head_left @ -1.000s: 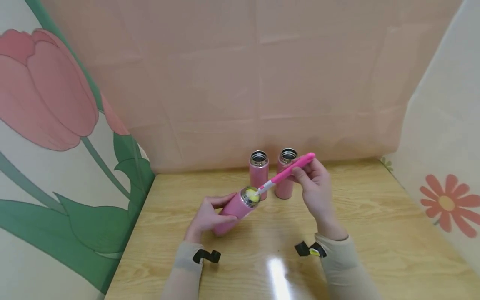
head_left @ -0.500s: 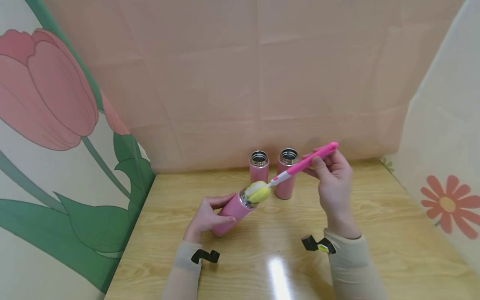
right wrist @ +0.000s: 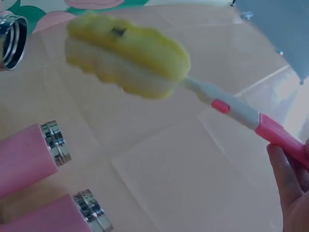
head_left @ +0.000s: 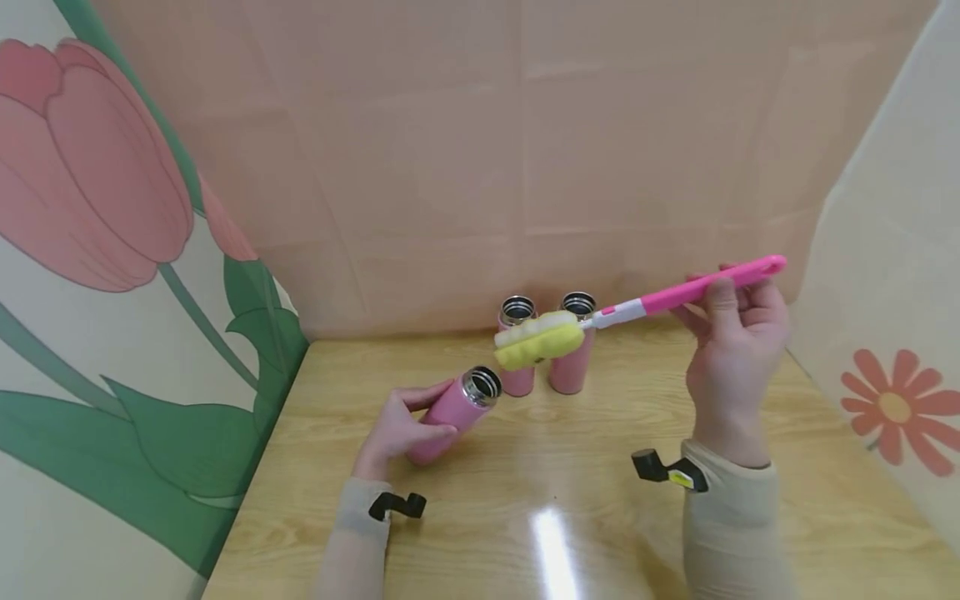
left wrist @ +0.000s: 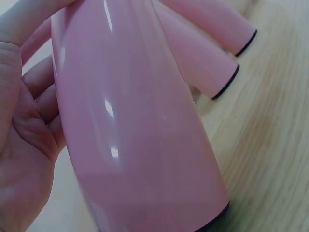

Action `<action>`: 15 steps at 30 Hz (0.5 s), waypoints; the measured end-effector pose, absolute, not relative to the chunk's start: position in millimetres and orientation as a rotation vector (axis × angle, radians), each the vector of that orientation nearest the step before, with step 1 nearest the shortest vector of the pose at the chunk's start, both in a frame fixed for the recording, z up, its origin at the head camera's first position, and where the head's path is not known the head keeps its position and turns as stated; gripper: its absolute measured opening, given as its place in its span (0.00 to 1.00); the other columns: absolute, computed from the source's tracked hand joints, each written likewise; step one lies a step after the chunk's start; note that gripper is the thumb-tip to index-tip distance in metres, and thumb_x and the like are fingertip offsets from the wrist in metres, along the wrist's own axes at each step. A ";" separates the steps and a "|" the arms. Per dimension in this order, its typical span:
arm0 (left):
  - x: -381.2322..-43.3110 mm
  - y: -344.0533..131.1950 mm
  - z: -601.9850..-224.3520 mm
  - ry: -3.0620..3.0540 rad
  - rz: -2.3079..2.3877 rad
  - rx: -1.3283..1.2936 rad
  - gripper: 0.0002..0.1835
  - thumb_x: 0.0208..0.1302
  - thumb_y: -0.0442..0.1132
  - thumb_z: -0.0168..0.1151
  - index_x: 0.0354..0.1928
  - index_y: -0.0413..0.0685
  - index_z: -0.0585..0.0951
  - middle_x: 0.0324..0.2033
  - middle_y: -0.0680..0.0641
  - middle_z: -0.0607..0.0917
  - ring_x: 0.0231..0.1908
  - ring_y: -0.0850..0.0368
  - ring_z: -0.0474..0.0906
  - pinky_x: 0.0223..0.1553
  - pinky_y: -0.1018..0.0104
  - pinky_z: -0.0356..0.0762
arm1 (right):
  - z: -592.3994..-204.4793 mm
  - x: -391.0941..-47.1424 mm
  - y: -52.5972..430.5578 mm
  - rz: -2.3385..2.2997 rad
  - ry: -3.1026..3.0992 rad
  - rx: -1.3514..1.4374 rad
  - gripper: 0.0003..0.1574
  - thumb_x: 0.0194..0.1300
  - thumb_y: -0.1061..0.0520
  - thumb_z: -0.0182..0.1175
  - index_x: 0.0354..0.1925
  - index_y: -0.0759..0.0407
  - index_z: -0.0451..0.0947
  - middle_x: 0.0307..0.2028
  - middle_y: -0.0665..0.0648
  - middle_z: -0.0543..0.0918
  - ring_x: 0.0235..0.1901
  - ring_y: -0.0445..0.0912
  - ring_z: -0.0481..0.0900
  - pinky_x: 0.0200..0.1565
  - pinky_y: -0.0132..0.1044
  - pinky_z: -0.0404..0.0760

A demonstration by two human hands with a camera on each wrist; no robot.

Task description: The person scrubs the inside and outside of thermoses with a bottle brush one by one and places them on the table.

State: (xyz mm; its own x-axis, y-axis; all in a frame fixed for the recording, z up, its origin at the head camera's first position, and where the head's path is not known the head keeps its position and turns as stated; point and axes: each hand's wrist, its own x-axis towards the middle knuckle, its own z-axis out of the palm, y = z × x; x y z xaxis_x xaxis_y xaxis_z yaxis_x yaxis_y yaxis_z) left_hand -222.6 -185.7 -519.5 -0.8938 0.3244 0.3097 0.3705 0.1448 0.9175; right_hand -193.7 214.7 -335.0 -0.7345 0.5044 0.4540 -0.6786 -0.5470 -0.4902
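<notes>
My left hand (head_left: 397, 429) grips a pink bottle (head_left: 448, 419) round its body. The bottle leans to the right, its steel mouth uncapped. In the left wrist view the bottle (left wrist: 130, 125) fills the middle, with thumb and fingers about its upper part. Out to the right, my right hand (head_left: 735, 358) pinches the pink handle of a bottle brush (head_left: 693, 289). The brush's yellow and white sponge head (head_left: 538, 340) hangs in the air, apart from the held bottle's mouth. In the right wrist view the whole sponge (right wrist: 125, 55) shows, with a small dark mark on it.
Two more pink bottles stand uncapped behind, the left one (head_left: 517, 379) partly covered by the sponge and the right one (head_left: 572, 367) beside it. They stand on a wooden table (head_left: 600, 500). A pink backdrop (head_left: 420, 167) rises behind, with flower-printed panels at both sides.
The brush has come out of the held bottle's mouth as my right hand moved up and to the right. My left hand and its bottle have shifted slightly left.
</notes>
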 end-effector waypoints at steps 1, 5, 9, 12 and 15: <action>-222.0 -186.4 -518.4 -2.346 -1.897 -0.709 0.36 0.51 0.36 0.87 0.65 0.51 0.86 0.59 0.49 0.88 0.58 0.45 0.85 0.61 0.39 0.79 | -334.7 -194.7 215.7 2.291 -0.878 0.342 0.21 0.66 0.66 0.73 0.50 0.78 0.76 0.36 0.70 0.86 0.33 0.57 0.89 0.36 0.49 0.90; -219.5 -182.3 -511.4 -2.330 -1.878 -0.747 0.36 0.52 0.37 0.87 0.66 0.52 0.86 0.59 0.50 0.88 0.58 0.46 0.86 0.61 0.34 0.79 | -338.5 -197.5 216.2 2.403 -0.950 0.359 0.20 0.69 0.66 0.70 0.54 0.72 0.75 0.37 0.67 0.86 0.35 0.55 0.90 0.38 0.45 0.91; -217.2 -176.3 -504.6 -2.324 -1.842 -0.786 0.35 0.52 0.37 0.87 0.65 0.51 0.86 0.58 0.52 0.89 0.56 0.49 0.87 0.59 0.47 0.84 | -345.1 -201.8 216.9 2.457 -1.040 0.412 0.17 0.72 0.64 0.67 0.54 0.68 0.74 0.37 0.65 0.86 0.36 0.52 0.90 0.37 0.42 0.92; -217.0 -174.1 -503.3 -2.335 -1.827 -0.792 0.35 0.52 0.38 0.87 0.65 0.51 0.86 0.58 0.51 0.88 0.56 0.49 0.87 0.57 0.51 0.85 | -348.0 -205.6 217.6 2.473 -1.107 0.451 0.15 0.73 0.63 0.66 0.52 0.67 0.74 0.37 0.64 0.87 0.36 0.51 0.90 0.38 0.41 0.91; -216.7 -172.5 -502.4 -2.359 -1.841 -0.774 0.35 0.53 0.40 0.87 0.66 0.52 0.86 0.59 0.50 0.88 0.57 0.48 0.87 0.59 0.42 0.83 | -349.1 -208.5 216.5 2.472 -1.161 0.466 0.14 0.73 0.63 0.66 0.51 0.67 0.74 0.37 0.64 0.87 0.37 0.51 0.90 0.39 0.41 0.91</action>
State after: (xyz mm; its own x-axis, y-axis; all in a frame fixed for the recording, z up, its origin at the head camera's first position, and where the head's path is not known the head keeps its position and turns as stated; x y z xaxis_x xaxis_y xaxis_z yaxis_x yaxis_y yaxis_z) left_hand -216.7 -172.5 -502.4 -0.8734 0.3519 0.3368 0.4123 0.1659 0.8958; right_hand -208.5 216.5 -349.1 -0.8772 0.1875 0.4420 -0.4599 -0.5927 -0.6612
